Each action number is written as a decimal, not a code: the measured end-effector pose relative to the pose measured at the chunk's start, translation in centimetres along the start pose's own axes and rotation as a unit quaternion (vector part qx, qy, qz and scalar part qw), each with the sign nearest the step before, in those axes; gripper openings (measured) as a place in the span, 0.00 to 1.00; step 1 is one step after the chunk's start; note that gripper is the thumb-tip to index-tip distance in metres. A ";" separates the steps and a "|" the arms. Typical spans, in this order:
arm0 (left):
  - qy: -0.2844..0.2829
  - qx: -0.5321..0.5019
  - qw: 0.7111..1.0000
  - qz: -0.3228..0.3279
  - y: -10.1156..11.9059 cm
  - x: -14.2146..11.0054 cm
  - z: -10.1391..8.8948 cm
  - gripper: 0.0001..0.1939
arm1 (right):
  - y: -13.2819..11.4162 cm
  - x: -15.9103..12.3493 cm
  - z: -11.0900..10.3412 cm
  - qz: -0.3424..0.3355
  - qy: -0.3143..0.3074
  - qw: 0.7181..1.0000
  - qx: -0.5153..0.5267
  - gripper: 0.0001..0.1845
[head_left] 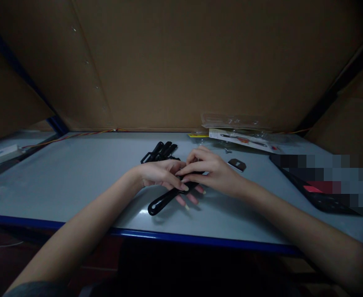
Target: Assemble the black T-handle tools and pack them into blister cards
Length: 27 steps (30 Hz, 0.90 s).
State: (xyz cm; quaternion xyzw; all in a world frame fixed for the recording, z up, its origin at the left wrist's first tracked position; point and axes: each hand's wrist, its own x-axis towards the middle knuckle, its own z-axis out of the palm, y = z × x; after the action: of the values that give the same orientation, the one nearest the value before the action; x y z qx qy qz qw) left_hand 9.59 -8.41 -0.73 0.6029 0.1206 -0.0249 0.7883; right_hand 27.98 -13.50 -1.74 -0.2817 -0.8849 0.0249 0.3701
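Observation:
A black plastic handle point(164, 201) with a hanging hole at its near end lies slantwise across my left hand point(161, 173). The left thumb presses on top of it, and the other fingers reach underneath. Over the far part of the handle, my right hand point(210, 167) has its fingers bent and the fingertips closed on it. Those fingers hide that end, so any small part between them cannot be made out. Just behind the left hand lie several similar black handles point(159, 152). Right of the right hand rests a small dark flat piece with a pale edge point(237, 165).
A printed card point(243, 139) showing a black-handled tool lies at the back with clear plastic packaging point(231, 120). Small metal pieces point(227, 150) lie before it. A black object point(317, 202), partly blurred out, is at right. Cardboard point(169, 62) walls the back; a blue edge point(169, 236) borders the table.

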 end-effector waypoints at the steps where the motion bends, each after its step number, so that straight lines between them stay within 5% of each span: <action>1: -0.001 0.006 1.000 0.002 0.0 0.0 0.0 0.23 | 0.0 0.0 0.1 0.005 0.003 1.000 -0.013 0.08; 8: 0.018 -0.010 1.000 -0.002 0.2 -0.4 -0.4 0.24 | -0.1 0.2 -2.1 0.094 0.090 0.991 -0.018 0.08; 12: 0.052 -0.032 0.998 -0.007 0.3 -0.7 -0.6 0.26 | 2.6 -0.6 -4.7 0.188 0.149 0.966 -0.091 0.07; 15: 0.093 -0.036 0.995 -0.001 0.4 -0.9 -1.0 0.27 | 5.6 -1.8 -5.6 0.270 0.061 0.946 -0.172 0.08; 18: 0.141 -0.042 0.989 0.010 0.5 -1.0 -1.4 0.26 | 7.6 -2.9 -5.7 0.324 -0.060 0.934 -0.138 0.09; 23: 0.200 -0.072 0.977 0.022 0.5 -0.9 -1.9 0.26 | 7.8 -3.6 -6.0 0.388 -0.183 0.902 -0.048 0.19; 27: 0.194 -0.082 0.977 0.013 0.3 -0.8 -2.0 0.27 | 7.3 -3.7 -5.6 0.390 -0.241 0.888 -0.039 0.23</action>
State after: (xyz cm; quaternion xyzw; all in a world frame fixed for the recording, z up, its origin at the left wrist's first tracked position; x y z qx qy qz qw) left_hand 8.55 -6.46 -0.72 0.5314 0.2652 0.1133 0.7965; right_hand 37.31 -10.22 -1.89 -0.6037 -0.7658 0.2005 0.0944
